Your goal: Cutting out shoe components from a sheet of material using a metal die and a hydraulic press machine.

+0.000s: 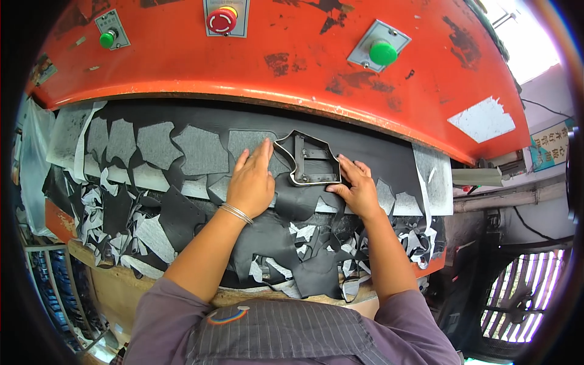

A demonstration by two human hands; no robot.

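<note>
Machinery painted orange [243, 68], scuffed and flaking to dark patches, arched across the far side, above a pale worktop [441, 198]. Black sheet material [374, 146] stretched over that surface, with irregular grey shapes [204, 149] set in a row along its left part. Black and white scraps [155, 237] lay heaped along the near edge, beneath both forearms. An irregularly outlined metal frame [322, 178], crossed inside by dark bars, sat on the sheet right of the row, between the two hands. The left hand [251, 182] lay extended, its fingers straight and close together, their tips just beside the frame's left corner; whether they touched it, I cannot tell. The right hand [362, 190] met the frame's right side, thumb spread away from the fingers around the lower corner. Thin metal bangles [236, 213] circled the left wrist. On the machinery were a red button [221, 22], a green button [382, 53] and a smaller green one [107, 40].
</note>
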